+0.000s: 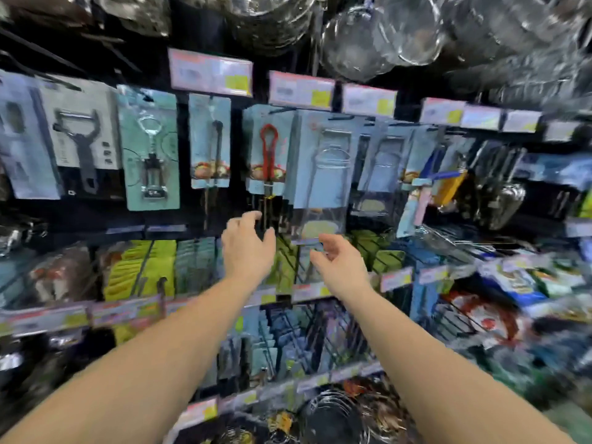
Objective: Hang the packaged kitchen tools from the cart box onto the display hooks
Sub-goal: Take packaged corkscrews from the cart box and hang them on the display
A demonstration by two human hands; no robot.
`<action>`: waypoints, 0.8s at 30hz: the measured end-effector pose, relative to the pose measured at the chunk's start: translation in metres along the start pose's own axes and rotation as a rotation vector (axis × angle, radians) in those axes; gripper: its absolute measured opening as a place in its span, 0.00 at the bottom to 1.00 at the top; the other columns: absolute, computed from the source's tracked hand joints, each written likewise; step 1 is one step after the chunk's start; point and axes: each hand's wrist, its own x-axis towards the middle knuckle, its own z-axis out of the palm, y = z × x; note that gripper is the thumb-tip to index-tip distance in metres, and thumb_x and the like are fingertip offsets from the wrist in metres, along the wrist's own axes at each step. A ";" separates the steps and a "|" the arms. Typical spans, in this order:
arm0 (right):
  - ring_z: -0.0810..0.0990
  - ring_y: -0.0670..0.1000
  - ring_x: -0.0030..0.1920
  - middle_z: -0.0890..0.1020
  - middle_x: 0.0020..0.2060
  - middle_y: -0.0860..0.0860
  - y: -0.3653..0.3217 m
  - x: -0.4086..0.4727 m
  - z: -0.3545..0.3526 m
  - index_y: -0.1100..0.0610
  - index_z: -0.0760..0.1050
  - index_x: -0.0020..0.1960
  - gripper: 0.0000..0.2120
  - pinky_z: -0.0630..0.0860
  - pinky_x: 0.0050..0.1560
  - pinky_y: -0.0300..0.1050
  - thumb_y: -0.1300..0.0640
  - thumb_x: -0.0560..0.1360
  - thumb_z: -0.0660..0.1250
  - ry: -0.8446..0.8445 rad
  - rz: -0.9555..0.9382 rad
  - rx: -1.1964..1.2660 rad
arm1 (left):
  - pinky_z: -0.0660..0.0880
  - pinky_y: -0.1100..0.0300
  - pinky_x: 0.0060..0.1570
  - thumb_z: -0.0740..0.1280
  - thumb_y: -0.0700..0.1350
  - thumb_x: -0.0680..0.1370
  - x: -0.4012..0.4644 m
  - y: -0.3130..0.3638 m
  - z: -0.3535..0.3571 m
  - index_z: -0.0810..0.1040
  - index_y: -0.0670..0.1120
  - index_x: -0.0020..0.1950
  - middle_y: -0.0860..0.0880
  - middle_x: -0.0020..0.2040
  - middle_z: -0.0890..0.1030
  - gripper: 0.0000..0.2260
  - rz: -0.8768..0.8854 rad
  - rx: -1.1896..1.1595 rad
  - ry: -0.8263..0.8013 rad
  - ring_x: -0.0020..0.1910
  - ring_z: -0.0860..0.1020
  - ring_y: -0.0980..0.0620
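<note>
Display wall [205, 225]: dark backing, fills the view, several rows of hooks and shelf rails; picture blurred throughout.

Glassware [378, 43]: clear bowls and jars along the top edge of the wall, above the hook row.

Price tags [209, 72]: pink-and-white with yellow patches, in a line above the upper hook row, stepping down toward the right edge.

Upper hook row, left to right: black peeler pack [80, 133] on a grey card; corkscrew pack [150, 149] on a teal card; dark slim tool pack [211, 142]; red-handled tool pack [267, 149]; wire tool pack [323, 161], pale blue card with clear lower half, hanging at the middle of the row in front of others like it; further packs to the right, too blurred to name.

Lower rows: green and teal packs [141, 267] on wire hooks, rails with more tags beneath; round wire items at the bottom edge.

Left hand [248, 248]: raised below the red-handled tool pack, fingers spread and loosely bent, grip open, holding nothing.

Right hand [339, 261]: raised just under the wire tool pack's bottom edge, fingers relaxed, grip open; contact with the pack cannot be told.
</note>
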 end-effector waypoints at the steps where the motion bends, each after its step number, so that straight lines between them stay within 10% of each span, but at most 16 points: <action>1: 0.74 0.51 0.66 0.75 0.67 0.51 0.019 -0.002 -0.029 0.55 0.70 0.71 0.22 0.71 0.63 0.45 0.52 0.78 0.67 0.001 0.023 -0.031 | 0.70 0.51 0.59 0.64 0.52 0.81 -0.016 0.022 0.022 0.72 0.50 0.71 0.42 0.69 0.71 0.19 0.017 0.012 -0.048 0.66 0.71 0.41; 10: 0.76 0.59 0.61 0.77 0.62 0.58 0.179 -0.036 -0.257 0.53 0.69 0.71 0.24 0.74 0.59 0.52 0.48 0.77 0.66 0.179 0.231 -0.431 | 0.68 0.50 0.68 0.62 0.63 0.77 -0.144 0.211 0.227 0.70 0.51 0.73 0.44 0.71 0.72 0.27 0.385 0.279 -0.607 0.70 0.70 0.41; 24: 0.79 0.53 0.57 0.74 0.68 0.52 0.416 -0.057 -0.483 0.53 0.66 0.73 0.28 0.78 0.52 0.45 0.46 0.77 0.68 0.479 0.770 -0.380 | 0.65 0.46 0.70 0.61 0.63 0.78 -0.244 0.369 0.524 0.62 0.51 0.77 0.43 0.76 0.64 0.31 0.666 0.276 -1.100 0.74 0.63 0.39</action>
